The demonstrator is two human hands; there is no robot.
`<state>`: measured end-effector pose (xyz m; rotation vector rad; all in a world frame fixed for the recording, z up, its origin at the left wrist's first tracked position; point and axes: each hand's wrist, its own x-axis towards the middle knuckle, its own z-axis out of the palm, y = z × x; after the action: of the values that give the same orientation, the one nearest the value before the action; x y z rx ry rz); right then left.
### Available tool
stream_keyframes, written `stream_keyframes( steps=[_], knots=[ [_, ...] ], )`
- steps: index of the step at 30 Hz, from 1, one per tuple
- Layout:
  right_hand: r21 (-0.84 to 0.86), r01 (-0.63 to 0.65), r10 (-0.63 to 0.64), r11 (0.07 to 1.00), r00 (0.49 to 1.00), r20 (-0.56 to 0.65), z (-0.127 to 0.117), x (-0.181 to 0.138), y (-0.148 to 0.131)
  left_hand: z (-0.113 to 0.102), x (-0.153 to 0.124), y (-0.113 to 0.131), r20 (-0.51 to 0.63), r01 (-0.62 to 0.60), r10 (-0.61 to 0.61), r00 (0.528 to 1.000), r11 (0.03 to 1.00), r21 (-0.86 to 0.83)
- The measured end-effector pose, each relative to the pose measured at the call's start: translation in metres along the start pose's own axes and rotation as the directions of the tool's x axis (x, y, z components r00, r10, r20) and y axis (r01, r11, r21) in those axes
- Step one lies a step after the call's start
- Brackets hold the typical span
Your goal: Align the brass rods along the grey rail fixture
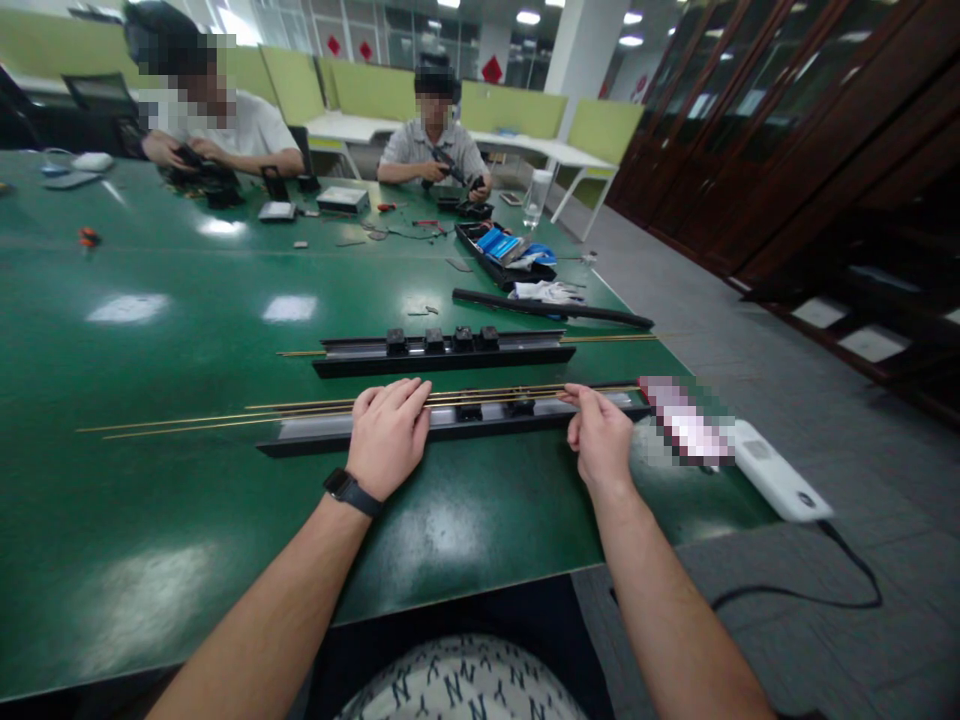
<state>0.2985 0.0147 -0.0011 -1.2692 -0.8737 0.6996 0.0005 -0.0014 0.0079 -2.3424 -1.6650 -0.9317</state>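
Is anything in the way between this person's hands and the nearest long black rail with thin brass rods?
Nothing visible. The left hand lies flat on the long black rail and its thin brass rods; the right hand touches the rods near the rail's right end. A second black rail lies beyond.

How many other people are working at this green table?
2: a person in white far left, a person in grey far centre; others may be out of view.

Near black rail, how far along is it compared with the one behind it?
The far rail looks further on: four black blocks sit on it. On the near rail the left hand presses down while the right hand pinches the brass rods, which overhang far to the left; only two blocks show there.
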Motion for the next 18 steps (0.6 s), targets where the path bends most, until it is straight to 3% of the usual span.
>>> stream_keyframes(
  steps=[10, 18],
  knots=[
    [-0.028, 0.021, -0.016, 0.999, 0.984, 0.179, 0.0008, -0.0075, -0.0021, 0.0003, -0.0005, 0.0002, 0.001, 0.003, -0.003, 1.0, 1.0, 0.011],
    [-0.033, 0.035, -0.031, 0.999, 0.993, 0.111, 0.0022, -0.0047, -0.0009, 0.0001, -0.0001, 0.0, 0.009, -0.006, 0.006, 1.0, 1.0, 0.024]
  ],
)
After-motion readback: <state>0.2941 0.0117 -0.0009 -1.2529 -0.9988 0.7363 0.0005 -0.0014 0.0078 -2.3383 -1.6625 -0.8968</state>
